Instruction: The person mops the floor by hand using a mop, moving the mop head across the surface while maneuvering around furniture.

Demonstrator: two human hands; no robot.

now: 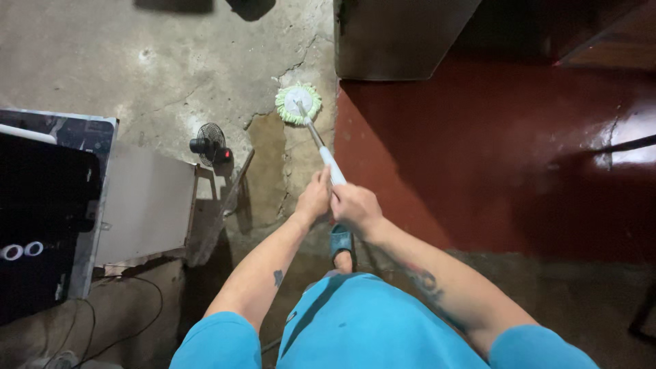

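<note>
Two hands, left [313, 198] and right [355, 205], clamped together on one mop handle [332, 166], one green mop head [298, 103], one small fan [209, 144]

The floor [171, 68] is bare, cracked grey concrete on the left and glossy dark red [492, 150] on the right, where a pale glare lies near the edge. A small black fan [209, 145] stands beside a grey box [143, 205]. Cables [130, 321] trail below. A dark cabinet [396, 34] stands at the top.
</note>
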